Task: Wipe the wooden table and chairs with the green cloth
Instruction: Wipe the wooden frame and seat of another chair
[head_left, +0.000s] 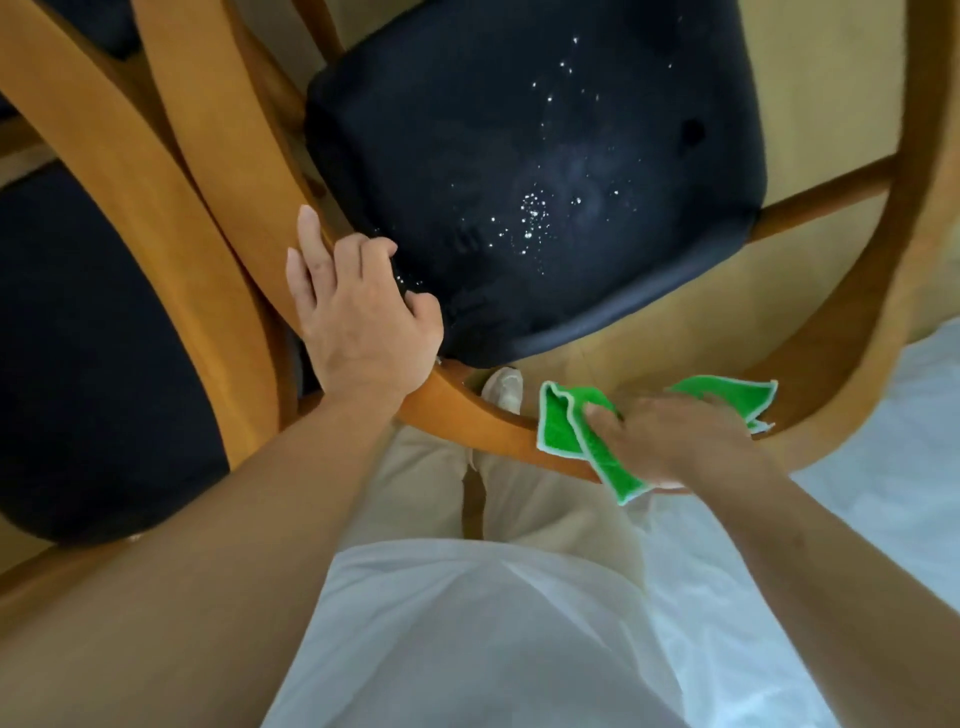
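Tan floor (821, 104) under droplet-speckled dark seat (519, 156), second chair (78, 364) alongside.

Left hand (358, 317) sits on the chair's curved wooden rail (467, 410), at the rail's left end: thumb and index lie straight along the wood, other fingers curl over its inner edge. Left forearm bare, reaching up from lower left. Right hand (675, 441) is further right along same rail, blurred, prob. pinching the green cloth (576, 436) against the wood. Right forearm bare, coming from lower right.
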